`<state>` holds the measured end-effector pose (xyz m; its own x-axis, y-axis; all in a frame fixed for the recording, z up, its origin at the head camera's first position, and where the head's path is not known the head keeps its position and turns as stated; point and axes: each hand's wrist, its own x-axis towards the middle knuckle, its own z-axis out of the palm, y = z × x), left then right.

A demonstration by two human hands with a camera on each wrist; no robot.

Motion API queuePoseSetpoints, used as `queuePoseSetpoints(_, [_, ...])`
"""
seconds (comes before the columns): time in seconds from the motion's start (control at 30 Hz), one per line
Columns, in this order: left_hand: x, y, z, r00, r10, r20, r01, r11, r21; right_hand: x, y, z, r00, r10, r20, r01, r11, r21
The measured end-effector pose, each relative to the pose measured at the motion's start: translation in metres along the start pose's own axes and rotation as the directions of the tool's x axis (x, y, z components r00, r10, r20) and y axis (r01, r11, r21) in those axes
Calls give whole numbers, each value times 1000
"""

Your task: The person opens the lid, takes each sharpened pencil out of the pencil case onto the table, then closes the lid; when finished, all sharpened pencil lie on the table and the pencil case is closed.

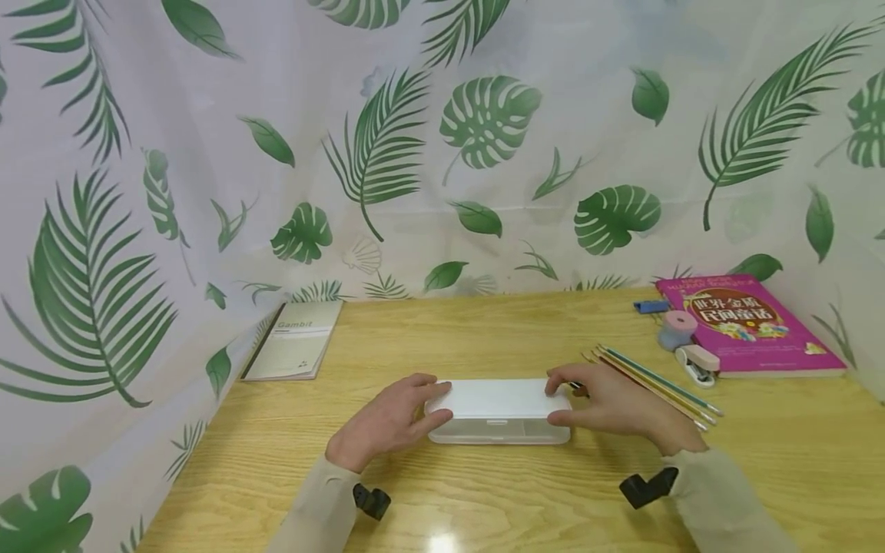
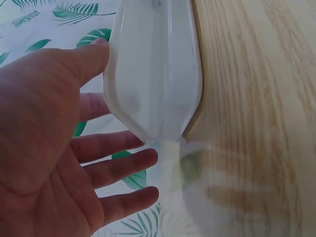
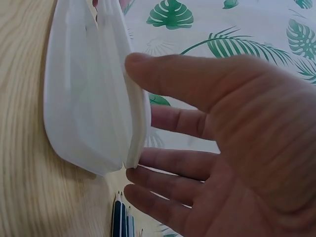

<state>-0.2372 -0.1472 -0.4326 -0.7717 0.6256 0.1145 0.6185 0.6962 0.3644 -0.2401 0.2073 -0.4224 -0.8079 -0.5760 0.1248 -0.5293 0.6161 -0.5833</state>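
Observation:
A white, translucent pencil case (image 1: pixel 477 432) lies on the wooden table in front of me, its lid (image 1: pixel 499 398) tilted partly up from the base. My left hand (image 1: pixel 387 421) pinches the lid's left end, thumb on the front edge and index finger behind; its other fingers are spread in the left wrist view. At the opposite end, my right hand (image 1: pixel 615 399) holds the lid the same way. The right wrist view shows the gap between lid and base, with the right thumb (image 3: pixel 163 71) on the lid's edge.
Several pencils (image 1: pixel 657 388) lie right of the case, partly behind the right hand. Beyond them are a small stapler (image 1: pixel 698 362), a pink-and-blue cylindrical item (image 1: pixel 677 330), a blue item (image 1: pixel 652 307) and a magenta book (image 1: pixel 754 346). A notebook (image 1: pixel 296 349) lies at the back left.

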Motion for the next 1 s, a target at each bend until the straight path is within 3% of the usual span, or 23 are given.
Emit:
queuePoseSetpoints(0.2, [0,-1,2,1000,-18,21,18,1000,22,1,-4,1,997,52,48,-48,997,-68])
queuePoseSetpoints(0.47, [2,-1,5,997,-54,51,52,997,55,3,-5,7,990,123,66,-118,991,-68])
queuePoseSetpoints(0.73, [4,1,9,996,-83,41,79,992,103,4,-6,11,989,128,69,-119,986,-115])
queuePoseSetpoints(1.0, [5,2,12,997,-72,9,70,990,120,4,-6,13,987,142,70,-132,982,-132])
